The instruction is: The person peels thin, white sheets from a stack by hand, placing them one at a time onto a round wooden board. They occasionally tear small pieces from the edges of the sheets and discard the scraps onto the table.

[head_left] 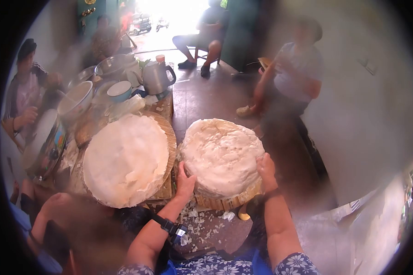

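A thick, pale round slab (222,156) with a rough, wrinkled top lies on a round slatted board (231,200) in front of me. My left hand (185,182) grips the slab's left edge, its thumb spread toward the front. At the right edge, my right hand (266,170) holds the slab with its fingers up along the side. Both hands' fingertips are partly hidden. To the left, a second, smoother pale round slab (126,160) rests on another round slatted board (170,137) on the table, apart from my hands.
Bowls (75,98), a small blue-white bowl (119,91) and a metal kettle (156,78) stand at the table's back. People sit at the left (27,87), by the doorway (211,27) and at the right (298,68). White scraps (202,229) litter the floor.
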A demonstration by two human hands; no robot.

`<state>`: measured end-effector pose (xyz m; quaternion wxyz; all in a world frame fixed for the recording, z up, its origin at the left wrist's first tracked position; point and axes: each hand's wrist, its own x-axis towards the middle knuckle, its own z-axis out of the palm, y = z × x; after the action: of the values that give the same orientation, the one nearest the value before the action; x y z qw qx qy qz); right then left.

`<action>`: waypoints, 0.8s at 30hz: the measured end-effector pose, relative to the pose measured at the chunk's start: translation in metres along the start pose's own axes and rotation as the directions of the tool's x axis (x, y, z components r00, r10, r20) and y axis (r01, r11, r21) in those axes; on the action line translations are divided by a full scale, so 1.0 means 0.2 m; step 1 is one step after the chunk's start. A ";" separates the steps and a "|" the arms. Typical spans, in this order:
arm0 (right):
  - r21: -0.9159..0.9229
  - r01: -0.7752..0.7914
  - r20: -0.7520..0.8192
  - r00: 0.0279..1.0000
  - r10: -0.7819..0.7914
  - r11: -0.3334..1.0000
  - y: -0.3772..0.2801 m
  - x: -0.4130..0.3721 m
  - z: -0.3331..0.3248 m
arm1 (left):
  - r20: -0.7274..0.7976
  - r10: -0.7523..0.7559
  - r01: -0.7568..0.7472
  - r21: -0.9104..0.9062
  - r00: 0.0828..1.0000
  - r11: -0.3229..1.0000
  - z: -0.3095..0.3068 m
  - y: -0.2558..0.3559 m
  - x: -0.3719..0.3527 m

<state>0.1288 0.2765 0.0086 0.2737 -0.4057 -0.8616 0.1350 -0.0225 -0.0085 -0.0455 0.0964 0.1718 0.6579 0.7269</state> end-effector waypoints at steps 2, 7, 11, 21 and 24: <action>-0.044 -0.039 0.049 0.998 0.041 0.998 -0.03 0.00 -0.03 | 0.011 -0.015 0.014 0.104 1.000 0.994 -0.02 0.04 -0.02; -0.133 -0.151 -0.036 0.988 0.148 0.979 -0.25 -0.09 -0.18 | 0.081 0.217 -0.230 0.452 0.973 0.862 -0.08 0.18 -0.15; -0.147 0.026 -0.183 0.982 -0.053 0.989 -0.31 -0.14 -0.20 | 0.242 0.225 -0.294 0.303 0.944 0.907 -0.10 0.31 -0.28; 0.539 0.296 0.183 0.872 -0.453 0.789 -0.93 -0.51 -0.11 | 0.005 0.092 -0.084 -0.363 0.996 0.928 -0.71 0.77 -0.33; 0.689 0.267 0.227 0.804 -0.550 0.674 -1.09 -0.61 -0.04 | -0.258 0.047 -0.155 -0.417 0.965 0.896 -1.06 0.77 -0.37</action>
<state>0.0615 0.0438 0.0694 0.2257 -0.0436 -0.8731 0.4300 -0.0206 -0.2483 0.0820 0.0134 0.0908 0.4766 0.8743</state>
